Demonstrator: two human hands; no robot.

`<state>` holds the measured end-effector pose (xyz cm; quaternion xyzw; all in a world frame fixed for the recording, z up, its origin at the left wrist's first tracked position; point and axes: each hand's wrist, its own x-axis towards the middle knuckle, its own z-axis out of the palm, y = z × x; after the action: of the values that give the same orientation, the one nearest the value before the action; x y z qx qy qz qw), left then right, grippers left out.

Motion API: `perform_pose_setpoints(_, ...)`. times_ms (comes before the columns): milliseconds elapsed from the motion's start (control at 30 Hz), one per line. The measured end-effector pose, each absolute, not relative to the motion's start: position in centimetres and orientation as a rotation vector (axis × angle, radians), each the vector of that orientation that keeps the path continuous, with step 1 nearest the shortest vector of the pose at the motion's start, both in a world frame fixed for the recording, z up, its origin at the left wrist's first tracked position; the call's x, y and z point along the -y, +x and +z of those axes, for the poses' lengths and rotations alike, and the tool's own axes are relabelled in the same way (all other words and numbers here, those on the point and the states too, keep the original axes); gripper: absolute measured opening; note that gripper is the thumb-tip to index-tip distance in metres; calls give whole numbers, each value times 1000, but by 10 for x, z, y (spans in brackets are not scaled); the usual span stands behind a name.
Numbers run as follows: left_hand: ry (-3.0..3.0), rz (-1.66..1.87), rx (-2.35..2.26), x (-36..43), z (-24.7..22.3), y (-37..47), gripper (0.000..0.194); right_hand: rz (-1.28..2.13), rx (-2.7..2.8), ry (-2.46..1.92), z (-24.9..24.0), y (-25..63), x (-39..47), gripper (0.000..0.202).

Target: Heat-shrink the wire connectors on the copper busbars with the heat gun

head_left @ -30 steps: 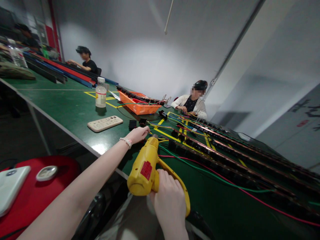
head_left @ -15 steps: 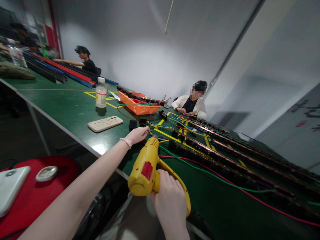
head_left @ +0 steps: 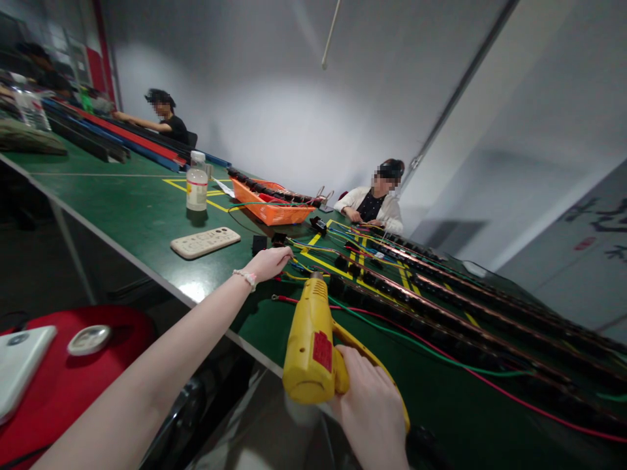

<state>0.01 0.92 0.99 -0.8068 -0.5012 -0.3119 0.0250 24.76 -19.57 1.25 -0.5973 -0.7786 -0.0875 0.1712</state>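
My right hand [head_left: 369, 398] is wrapped round the handle of a yellow heat gun [head_left: 309, 352], its nozzle pointing away from me toward the wires. My left hand [head_left: 269, 262], with a beaded bracelet at the wrist, is closed at the bundle of thin coloured wires [head_left: 298, 266]; the fingertips are small, but they appear to pinch the wires. Just beyond it sits a black connector block [head_left: 259, 244]. A red wire with a ring terminal [head_left: 284, 298] lies left of the nozzle, and a green wire [head_left: 392, 328] runs off to the right.
Long black-and-copper rail assemblies [head_left: 441, 295] fill the right of the green table [head_left: 122, 202]. A phone [head_left: 206, 243], a bottle [head_left: 196, 183] and an orange basket [head_left: 274, 212] stand on the left and middle. A red stool [head_left: 122, 320] is at lower left. Co-workers sit across the table.
The heat gun has moved right in my right hand, its nozzle swinging away from my left hand. The red wire's ring terminal has come into view. My left hand stays at the wires.
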Motion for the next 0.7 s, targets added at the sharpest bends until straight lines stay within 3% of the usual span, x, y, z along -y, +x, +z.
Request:
perform_pose_setpoints(333,-2486,-925,1580,-9,11,1,28,-314,2182,-1808,15,260,200,34)
perform_pose_setpoints(700,-2368,-930,1409,-13,9,5,28,-337,2178,-1782,12,218,192,38)
